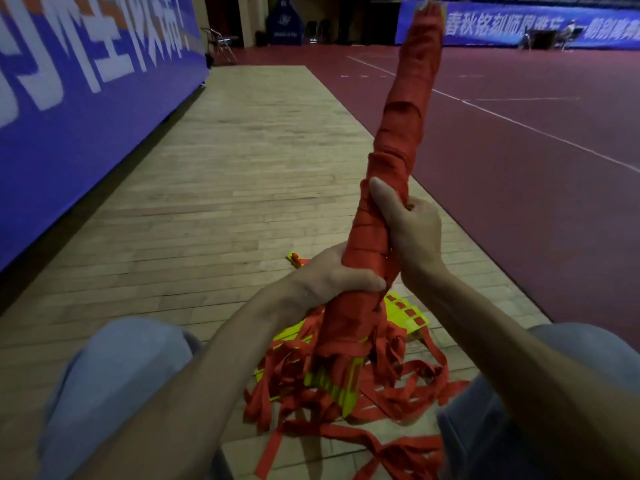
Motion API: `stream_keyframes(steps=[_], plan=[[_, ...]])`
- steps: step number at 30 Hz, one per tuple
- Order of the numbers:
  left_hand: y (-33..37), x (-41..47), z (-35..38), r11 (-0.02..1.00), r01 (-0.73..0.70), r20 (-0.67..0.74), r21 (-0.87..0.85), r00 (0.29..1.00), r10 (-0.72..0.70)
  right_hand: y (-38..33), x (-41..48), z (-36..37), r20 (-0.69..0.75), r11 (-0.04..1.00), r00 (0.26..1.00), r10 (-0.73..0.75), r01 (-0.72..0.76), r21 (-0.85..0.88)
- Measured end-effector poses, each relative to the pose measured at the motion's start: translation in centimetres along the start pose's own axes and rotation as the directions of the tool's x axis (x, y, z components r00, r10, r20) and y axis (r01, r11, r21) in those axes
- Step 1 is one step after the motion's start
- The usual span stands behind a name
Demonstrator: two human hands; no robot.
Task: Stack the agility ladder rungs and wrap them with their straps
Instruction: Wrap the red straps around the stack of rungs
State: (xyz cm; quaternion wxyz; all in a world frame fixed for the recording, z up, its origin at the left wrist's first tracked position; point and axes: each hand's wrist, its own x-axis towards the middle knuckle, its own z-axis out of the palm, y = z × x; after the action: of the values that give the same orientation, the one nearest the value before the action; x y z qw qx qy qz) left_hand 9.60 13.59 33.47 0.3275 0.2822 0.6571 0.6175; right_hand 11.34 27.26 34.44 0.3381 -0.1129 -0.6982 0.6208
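Ladder bundle (405, 140), strap-wrapped and tilted, sits in our grip: left hand (332, 275) curls round it low, right hand (412, 230) clasps it higher; loose straps (408, 386) hide most yellow rungs (348, 396)

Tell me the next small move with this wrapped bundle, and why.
Probably free the right hand, take up a loose strap from the floor and wind it round the lower end of the bundle while the left hand grips. The top is wrapped; below, yellow rungs show bare.
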Motion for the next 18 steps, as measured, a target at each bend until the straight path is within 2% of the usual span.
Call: stream_keyframes(steps=[2,4,6,7,11,13,15,18], plan=[[-0.4,0.4,0.4,0.977,0.055,-0.2,0.205,0.98,-0.013,0.6,0.1,0.0,-0.071,0.997,0.997,-0.037,0.032,-0.068],[-0.8,0.2,1.3,0.897,0.157,-0.378,0.413,0.926,0.012,1.1,0.0,0.1,-0.121,0.991,0.991,-0.059,0.044,-0.126],[-1.4,-0.3,2.0,0.771,0.202,-0.463,0.604,0.876,0.134,1.3,-0.2,0.6,-0.135,0.987,0.988,-0.077,0.056,-0.151],[-1.6,-0.4,2.2,0.743,0.185,-0.475,0.643,0.857,0.198,1.3,-0.3,0.8,-0.133,0.988,0.987,-0.084,0.065,-0.141],[-1.3,-0.6,1.8,0.825,0.019,-0.464,0.564,0.834,0.298,0.5,-0.5,1.2,-0.084,0.977,0.98,-0.182,0.17,-0.132],[-0.5,-0.7,1.3,0.902,-0.099,-0.445,0.42,0.844,0.3,-0.2,-0.8,1.3,-0.029,0.96,0.964,-0.265,0.261,-0.097],[0.3,-0.9,0.8,0.949,-0.231,-0.365,0.213,0.882,0.297,-0.9,-0.9,1.1,0.029,0.95,0.951,-0.307,0.308,-0.044],[0.8,-1.6,0.0,0.949,-0.313,-0.243,0.042,0.918,0.314,-1.7,-0.3,0.9,0.177,0.962,0.946,-0.273,0.267,0.056]])
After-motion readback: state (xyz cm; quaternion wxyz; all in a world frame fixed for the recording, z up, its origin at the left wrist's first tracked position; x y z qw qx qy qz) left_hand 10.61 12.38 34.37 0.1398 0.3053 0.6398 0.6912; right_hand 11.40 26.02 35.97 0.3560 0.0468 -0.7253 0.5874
